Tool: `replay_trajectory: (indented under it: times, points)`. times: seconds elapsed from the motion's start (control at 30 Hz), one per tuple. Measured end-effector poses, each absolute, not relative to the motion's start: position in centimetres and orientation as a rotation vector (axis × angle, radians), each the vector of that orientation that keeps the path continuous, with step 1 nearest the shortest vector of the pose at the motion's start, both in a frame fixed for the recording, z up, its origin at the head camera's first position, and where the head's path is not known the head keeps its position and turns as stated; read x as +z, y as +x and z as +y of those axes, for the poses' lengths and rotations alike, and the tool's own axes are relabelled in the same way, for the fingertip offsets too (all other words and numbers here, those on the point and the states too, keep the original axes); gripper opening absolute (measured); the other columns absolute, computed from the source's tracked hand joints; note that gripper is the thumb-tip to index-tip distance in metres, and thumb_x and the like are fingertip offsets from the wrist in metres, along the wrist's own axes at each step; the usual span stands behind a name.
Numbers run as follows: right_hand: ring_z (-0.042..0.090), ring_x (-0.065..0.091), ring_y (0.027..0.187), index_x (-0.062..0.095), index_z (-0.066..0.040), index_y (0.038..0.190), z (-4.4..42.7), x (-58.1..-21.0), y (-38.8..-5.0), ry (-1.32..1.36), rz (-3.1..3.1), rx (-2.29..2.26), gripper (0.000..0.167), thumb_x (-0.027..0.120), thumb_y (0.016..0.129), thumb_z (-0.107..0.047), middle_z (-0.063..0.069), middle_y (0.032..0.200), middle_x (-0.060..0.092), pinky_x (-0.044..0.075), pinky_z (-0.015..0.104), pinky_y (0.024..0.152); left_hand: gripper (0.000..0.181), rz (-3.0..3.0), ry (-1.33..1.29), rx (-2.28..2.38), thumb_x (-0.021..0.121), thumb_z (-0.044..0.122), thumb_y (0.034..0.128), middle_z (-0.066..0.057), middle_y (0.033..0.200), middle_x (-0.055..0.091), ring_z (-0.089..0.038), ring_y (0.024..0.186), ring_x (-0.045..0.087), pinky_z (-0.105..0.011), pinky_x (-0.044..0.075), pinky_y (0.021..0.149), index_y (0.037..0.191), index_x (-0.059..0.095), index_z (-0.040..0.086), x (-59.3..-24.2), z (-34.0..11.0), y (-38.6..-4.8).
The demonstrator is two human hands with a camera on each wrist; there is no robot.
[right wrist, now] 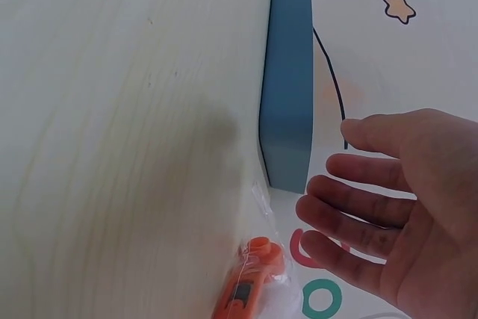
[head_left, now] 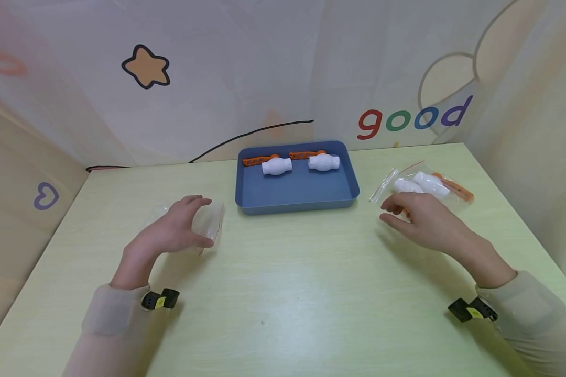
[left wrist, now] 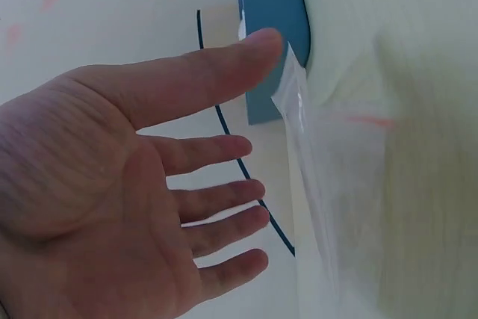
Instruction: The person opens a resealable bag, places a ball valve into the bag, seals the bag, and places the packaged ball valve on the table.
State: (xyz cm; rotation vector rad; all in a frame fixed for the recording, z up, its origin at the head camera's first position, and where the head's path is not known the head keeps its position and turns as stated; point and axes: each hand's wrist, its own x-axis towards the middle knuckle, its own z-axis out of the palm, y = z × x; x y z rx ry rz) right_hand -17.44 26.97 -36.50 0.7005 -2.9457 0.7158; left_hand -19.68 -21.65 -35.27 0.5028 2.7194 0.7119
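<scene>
Left hand (head_left: 175,228) hung above the table (head_left: 264,293) at left of the tray (head_left: 299,195), palm turned inward. Thumb stood well apart from the fingers, which were nearly straight with narrow gaps between them. Left bag (head_left: 212,217), clear, lay beneath and beside this hand; contact with the thumb could not be told.

Right hand (head_left: 424,219) reached in from the right, palm inward, thumb apart, fingers slightly bent and loosely spaced. It was just in front of the right bag (head_left: 383,185), partly covering it in the head view; touch could not be told. That bag, right of the tray, contained white fittings (head_left: 431,184) and orange handles (head_left: 458,190).
</scene>
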Motion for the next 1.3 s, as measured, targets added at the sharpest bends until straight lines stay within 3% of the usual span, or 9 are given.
replay_trajectory:
  times: [0.3,0.57,0.77,0.93,1.17,1.3]
  points:
    - [0.022,0.066,0.092,0.074,-0.004,0.112,26.7,-36.6,-17.5,0.719,-2.936,0.747,0.019,0.075,0.096,-0.014,0.003,0.100,0.071,0.057,0.043,0.078,0.100,2.604,0.562,0.624,0.086,0.018,0.0823,-0.029,0.164,0.018,-0.049,0.151,0.010,-0.067,0.010,0.117,0.159,0.025,-0.004,-36.0,-22.9,-21.4]
    - [0.021,0.066,0.094,0.074,-0.005,0.113,26.5,-36.5,-17.3,0.703,-2.958,0.758,0.020,0.074,0.097,-0.016,0.002,0.102,0.071,0.057,0.044,0.080,0.098,2.658,0.557,0.567,0.087,0.023,0.0817,-0.031,0.155,0.036,-0.048,0.145,0.029,-0.070,0.010,0.116,0.155,0.030,-0.009,-36.3,-22.8,-21.7]
    - [0.020,0.065,0.094,0.074,-0.005,0.113,26.4,-36.5,-17.3,0.711,-2.950,0.772,0.020,0.073,0.097,-0.016,0.001,0.101,0.071,0.057,0.045,0.080,0.096,2.708,0.579,0.572,0.087,0.025,0.0830,-0.030,0.152,0.041,-0.047,0.142,0.034,-0.070,0.009,0.116,0.154,0.032,-0.009,-36.7,-22.7,-21.9]
    - [0.020,0.065,0.094,0.074,-0.005,0.113,26.3,-36.6,-17.2,0.710,-2.950,0.778,0.020,0.073,0.097,-0.016,0.001,0.101,0.071,0.057,0.045,0.080,0.097,2.752,0.561,0.572,0.087,0.027,0.0830,-0.028,0.145,0.046,-0.048,0.138,0.038,-0.068,0.014,0.116,0.154,0.032,-0.010,-36.8,-22.6,-21.9]
    - [0.022,0.066,0.095,0.074,-0.004,0.114,26.2,-36.6,-17.2,0.702,-2.959,0.769,0.021,0.073,0.097,-0.017,0.003,0.102,0.071,0.057,0.044,0.080,0.098,2.779,0.518,0.629,0.090,0.030,0.0809,-0.027,0.138,0.048,-0.045,0.127,0.046,-0.061,0.039,0.105,0.153,0.035,-0.008,-36.9,-22.3,-21.9]
    - [0.022,0.066,0.095,0.074,-0.004,0.114,26.1,-36.6,-17.2,0.704,-2.960,0.769,0.021,0.073,0.097,-0.017,0.003,0.102,0.072,0.057,0.043,0.079,0.094,2.778,0.514,0.680,0.090,0.031,0.0804,-0.027,0.138,0.047,-0.044,0.126,0.046,-0.060,0.040,0.106,0.151,0.040,-0.007,-36.8,-22.2,-21.8]
